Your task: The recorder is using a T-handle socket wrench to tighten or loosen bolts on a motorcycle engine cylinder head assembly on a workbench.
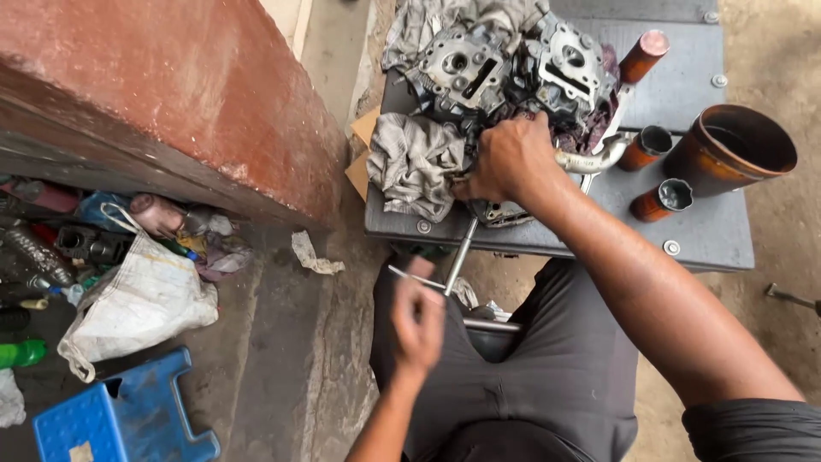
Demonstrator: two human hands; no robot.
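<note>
My right hand (510, 161) grip closed on engine part (505, 210) on table (684, 231), by grey rag (415, 162). Left hand (416, 318) blurred, prob. pinching thin metal rod (410, 275).

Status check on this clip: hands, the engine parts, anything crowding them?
Right hand pressed on engine parts. Left hand blurred, pinching a thin metal tool. Grey rag beside right hand; rusty cylinders apart on the table.

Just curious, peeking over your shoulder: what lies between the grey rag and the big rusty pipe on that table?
In the head view, the right hand, gripping engine parts, lies between the grey rag and the rusty pipe, plus two small rusty cylinders.
</note>
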